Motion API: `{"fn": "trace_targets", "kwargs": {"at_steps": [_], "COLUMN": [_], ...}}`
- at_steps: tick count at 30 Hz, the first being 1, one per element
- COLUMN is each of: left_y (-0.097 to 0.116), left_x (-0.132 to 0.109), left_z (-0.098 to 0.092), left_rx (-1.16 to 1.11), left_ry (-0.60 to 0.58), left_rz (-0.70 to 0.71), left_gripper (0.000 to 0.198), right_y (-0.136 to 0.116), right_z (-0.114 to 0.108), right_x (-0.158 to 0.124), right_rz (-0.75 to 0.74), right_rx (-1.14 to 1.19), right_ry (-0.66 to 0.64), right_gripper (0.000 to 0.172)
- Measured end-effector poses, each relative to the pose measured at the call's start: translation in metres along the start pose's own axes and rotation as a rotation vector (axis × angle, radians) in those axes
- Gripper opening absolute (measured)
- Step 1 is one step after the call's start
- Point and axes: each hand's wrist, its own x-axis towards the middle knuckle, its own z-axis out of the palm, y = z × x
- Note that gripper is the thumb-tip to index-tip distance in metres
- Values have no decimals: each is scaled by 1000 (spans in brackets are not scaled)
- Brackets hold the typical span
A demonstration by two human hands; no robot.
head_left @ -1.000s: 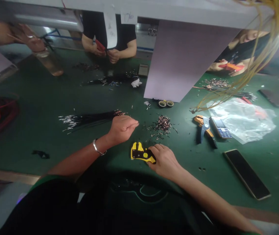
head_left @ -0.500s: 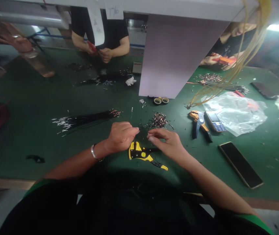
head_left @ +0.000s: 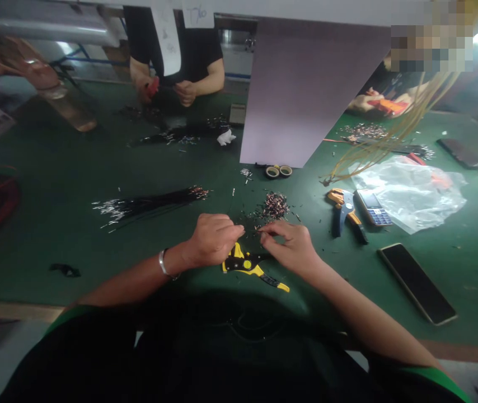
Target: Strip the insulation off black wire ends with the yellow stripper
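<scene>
My left hand (head_left: 218, 239), with a silver bracelet at the wrist, is closed in a pinch. My right hand (head_left: 293, 245) pinches with thumb and forefinger just across from it. Between the two sets of fingertips runs what looks like a thin black wire, barely visible against the dark table. Under my hands lies a yellow and black wire stripper (head_left: 247, 265), partly covered by the left hand. Just beyond the fingers is a heap of small coppery and black pieces (head_left: 275, 206). Left of it lies a bundle of black wires (head_left: 155, 204) with shiny ends.
Two tape rolls (head_left: 279, 171) sit by an upright pale panel (head_left: 291, 95). To the right are orange-handled pliers (head_left: 345, 214), a keypad phone (head_left: 373, 207), a plastic bag (head_left: 415, 196) and a smartphone (head_left: 417, 284). Two co-workers holding red or orange tools sit across the table (head_left: 117, 268).
My fingertips stay close together, with the thin dark strand between them now slightly clearer. The whole view has shifted a little. Across the table, a co-worker's hands have moved apart.
</scene>
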Motion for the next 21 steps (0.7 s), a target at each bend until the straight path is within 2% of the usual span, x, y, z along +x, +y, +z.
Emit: {"fn": "trace_targets", "kwargs": {"at_steps": [3,7,13,21], "left_y": [7,13,15,18], "left_x": [0,-1,-5,-5], "left_z": [0,1,4,4], "left_rx": [35,73,95,109], "left_ry": [-102,-159,-120,-145], "left_rz": [6,34,87,99], "left_gripper": [16,19,18,18], "right_y": [3,6,10,14], "right_z": [3,8,13,15], "right_x": [2,6,7,7], "right_rz": [-174,-292,-355,-371], "right_rx": [-190,-346,-410,-374], "right_ry": [93,194,259,313], "right_gripper": [20,18,19,18]}}
